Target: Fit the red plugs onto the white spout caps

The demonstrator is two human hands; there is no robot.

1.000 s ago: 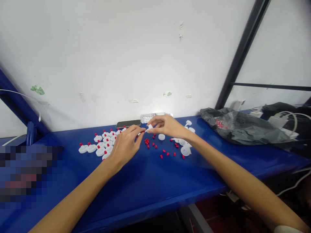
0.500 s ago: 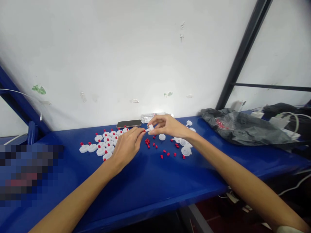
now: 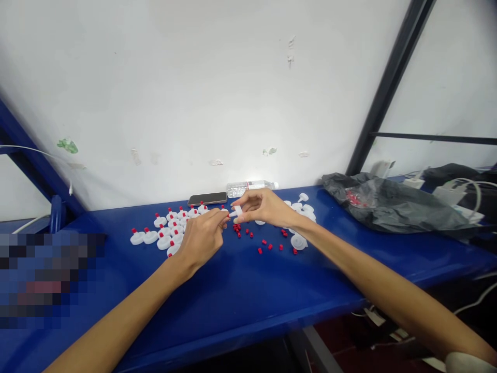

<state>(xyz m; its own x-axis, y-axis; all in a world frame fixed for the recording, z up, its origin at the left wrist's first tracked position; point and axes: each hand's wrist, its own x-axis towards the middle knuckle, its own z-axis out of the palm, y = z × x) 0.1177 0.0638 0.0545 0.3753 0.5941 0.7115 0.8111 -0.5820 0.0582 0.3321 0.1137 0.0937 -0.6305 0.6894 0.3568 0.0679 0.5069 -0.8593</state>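
Left hand [image 3: 205, 230] turned at the wrist since half a second ago: fingers now curled in, and the held white lid [image 3: 238, 210] sits slightly lower. Reads as a twist at the spout [image 3: 232, 214], with the two parts being worked together rather than just held.

Right hand [image 3: 262, 207]: thumb and fingertips drawn together, white lid pinched between them, spout pointed at the left hand. Left hand: fingers closed up at the spout's end, a red cap [image 3: 228, 213] apparently gripped there, mostly covered. How far the cap is seated can't be told.

Lid and cap are held above the tabletop [image 3: 240, 290], between the two hands. Capped lids [image 3: 163, 242] are stood in a cluster on the left, red ends up. Loose caps [image 3: 237, 228] are scattered below and beside the right hand; uncapped lids [image 3: 298, 241] are heaped further right. Those groups look unaltered, so only the held piece is judged to have been advanced. Phone [image 3: 207, 199] and bottle [image 3: 248, 187] left lying near the wall.
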